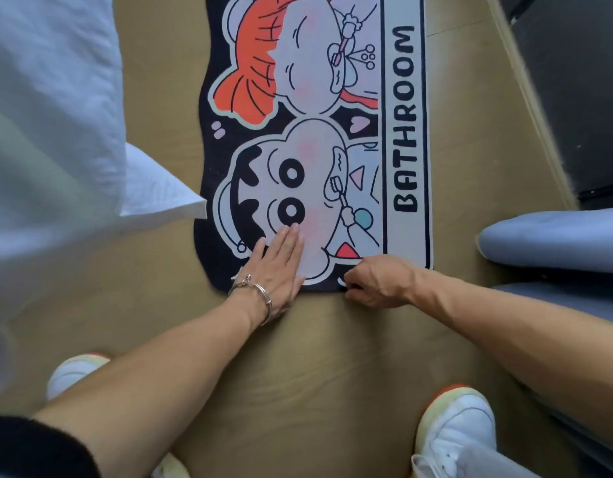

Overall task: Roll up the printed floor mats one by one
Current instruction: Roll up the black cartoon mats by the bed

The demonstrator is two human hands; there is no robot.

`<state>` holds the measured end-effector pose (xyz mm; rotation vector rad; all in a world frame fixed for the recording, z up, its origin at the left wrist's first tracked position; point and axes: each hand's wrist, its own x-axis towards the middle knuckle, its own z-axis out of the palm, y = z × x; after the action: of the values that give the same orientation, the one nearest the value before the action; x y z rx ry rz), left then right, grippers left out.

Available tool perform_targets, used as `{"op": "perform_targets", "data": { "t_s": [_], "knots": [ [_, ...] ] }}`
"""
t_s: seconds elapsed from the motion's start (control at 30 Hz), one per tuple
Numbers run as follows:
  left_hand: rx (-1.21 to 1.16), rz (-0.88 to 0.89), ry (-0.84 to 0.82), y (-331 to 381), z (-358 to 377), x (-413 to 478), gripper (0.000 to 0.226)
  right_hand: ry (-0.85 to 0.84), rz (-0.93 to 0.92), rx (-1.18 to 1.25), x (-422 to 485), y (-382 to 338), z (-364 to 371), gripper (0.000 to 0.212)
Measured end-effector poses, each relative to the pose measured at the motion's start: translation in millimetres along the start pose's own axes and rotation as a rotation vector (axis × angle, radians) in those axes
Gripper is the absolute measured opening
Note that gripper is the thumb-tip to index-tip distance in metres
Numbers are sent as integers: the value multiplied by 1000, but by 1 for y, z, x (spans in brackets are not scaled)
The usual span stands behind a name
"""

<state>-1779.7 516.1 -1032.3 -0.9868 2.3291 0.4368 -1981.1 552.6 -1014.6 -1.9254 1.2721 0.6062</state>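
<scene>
Mat (332, 139) reads "BATHROOM"; left hand (281, 267) flat, right hand (374, 281) pinching edge.

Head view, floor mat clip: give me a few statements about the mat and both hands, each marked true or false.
1. The floor mat lies flat, unrolled. True.
2. The left hand grips the mat's far end. False: it presses flat by the near edge.
3. The right hand curls its fingers on the mat's near edge. True.
4. The mat's print says KITCHEN. False: its lettering says BATHROOM.
5. A bracelet sits on the right wrist. False: it is on the left wrist.
</scene>
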Motion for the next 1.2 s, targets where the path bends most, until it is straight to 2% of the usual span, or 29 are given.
{"op": "perform_targets", "data": {
  "t_s": [0.1, 0.13, 0.23, 0.3, 0.4, 0.5, 0.57, 0.63, 0.77, 0.9, 1.03, 1.1, 1.2],
  "knots": [
    [12, 39, -4, 14, 12, -13, 65, -31, 19, 37, -1, -1, -1, 30],
    [5, 125, -11, 20, 20, -23, 64, -48, 28, 68, -2, 0, -2, 29],
    [-101, 546, -6, 36, 36, -58, 65, -87, 71, 118, -4, 4, -9, 28],
    [-163, 619, 146, 27, 46, -60, 68, -101, 102, 103, -5, 9, -13, 29],
    [-201, 575, 341, 7, 38, -38, 44, -68, 127, 58, -5, 13, -15, 28],
    [-162, 511, 398, 2, 29, -27, 43, 13, 116, 11, -4, 9, -10, 22],
    [-191, 438, 419, 10, 17, -29, 37, 62, 70, -12, -3, 3, -7, 28],
    [-206, 386, 407, 15, 9, -26, 33, 128, 38, -32, -2, -3, -4, 31],
    [-128, 242, 288, 14, 0, -21, 32, 252, -22, -60, 1, -13, 3, 20],
    [-87, 108, 150, 13, -5, -17, 26, 259, 16, 26, 1, -14, 5, 12],
    [-250, -75, 127, 13, -19, -4, 21, 329, 81, 69, 3, -14, 3, 14],
    [-341, -152, 141, 14, -26, 2, 22, 397, 50, 6, 3, -15, 5, 15],
    [-340, -178, 169, 15, -32, 5, 23, 429, -4, -64, 2, -13, 7, 21]
  ]
}}
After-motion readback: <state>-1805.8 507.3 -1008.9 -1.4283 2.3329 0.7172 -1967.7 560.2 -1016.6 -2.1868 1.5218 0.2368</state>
